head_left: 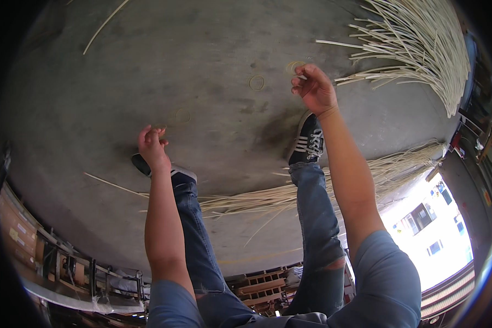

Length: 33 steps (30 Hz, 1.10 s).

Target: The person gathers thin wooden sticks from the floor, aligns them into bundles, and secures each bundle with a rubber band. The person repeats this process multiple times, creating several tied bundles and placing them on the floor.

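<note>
My right hand [315, 90] is raised over the floor at the upper middle, fingers curled together. At its fingertips shows a thin yellowish loop, like a rubber band [291, 68], pinched there. Lower and to the left, my left hand [153, 148] has its fingers bent toward the thumb; a small brownish bit shows at the tips, too small to name. Between the hands a thin rubber band [256, 82] lies on the grey floor [218, 49]. Nearer my left hand is a fainter loop [182, 115].
A large fanned pile of pale thin sticks [421, 52] lies at the upper right. A second bundle of sticks [246, 200] stretches across behind my legs. One loose stick [105, 26] lies far left. My shoes [307, 139] stand beneath my hands. Shelving [60, 262] is at the lower left.
</note>
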Motion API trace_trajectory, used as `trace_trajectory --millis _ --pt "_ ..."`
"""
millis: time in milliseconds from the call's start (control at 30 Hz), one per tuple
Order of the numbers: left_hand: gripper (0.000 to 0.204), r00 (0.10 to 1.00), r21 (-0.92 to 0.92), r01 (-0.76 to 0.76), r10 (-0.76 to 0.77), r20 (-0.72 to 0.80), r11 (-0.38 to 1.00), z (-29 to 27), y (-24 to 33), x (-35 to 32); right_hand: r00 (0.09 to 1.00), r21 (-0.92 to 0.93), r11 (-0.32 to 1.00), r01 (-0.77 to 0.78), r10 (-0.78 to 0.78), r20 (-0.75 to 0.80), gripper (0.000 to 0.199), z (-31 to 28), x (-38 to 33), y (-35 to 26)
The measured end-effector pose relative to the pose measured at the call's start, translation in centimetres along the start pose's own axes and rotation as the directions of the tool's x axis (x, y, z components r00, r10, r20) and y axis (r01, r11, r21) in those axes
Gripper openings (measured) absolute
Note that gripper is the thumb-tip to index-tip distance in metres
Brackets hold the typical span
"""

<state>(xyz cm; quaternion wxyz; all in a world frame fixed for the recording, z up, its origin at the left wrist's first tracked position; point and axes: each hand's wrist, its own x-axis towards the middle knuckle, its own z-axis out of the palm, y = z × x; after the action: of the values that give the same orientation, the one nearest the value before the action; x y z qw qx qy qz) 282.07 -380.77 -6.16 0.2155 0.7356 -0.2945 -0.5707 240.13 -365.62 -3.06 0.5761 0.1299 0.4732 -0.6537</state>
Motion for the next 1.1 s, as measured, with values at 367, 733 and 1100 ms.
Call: trace_trajectory --millis 367,733,1100 --pt "0.021 0.854 0.683 -0.497 0.443 0.273 0.536 3.5 -1.1 2.7 0.935 -0.993 -0.014 -0.115 -0.338 -0.103 0.019 2.1 3.1 10.1" --pt "0.015 0.797 0.734 -0.554 0.507 0.329 0.394 6.3 -1.0 0.4 0.925 -0.961 0.267 -0.074 -0.341 -0.166 0.012 3.1 1.7 9.2" --pt "0.014 0.885 0.178 -0.337 0.247 0.395 0.925 -2.4 11.5 -9.3 0.98 -0.165 0.966 -0.198 0.2 -0.005 0.015 20.4 -10.0 7.4"
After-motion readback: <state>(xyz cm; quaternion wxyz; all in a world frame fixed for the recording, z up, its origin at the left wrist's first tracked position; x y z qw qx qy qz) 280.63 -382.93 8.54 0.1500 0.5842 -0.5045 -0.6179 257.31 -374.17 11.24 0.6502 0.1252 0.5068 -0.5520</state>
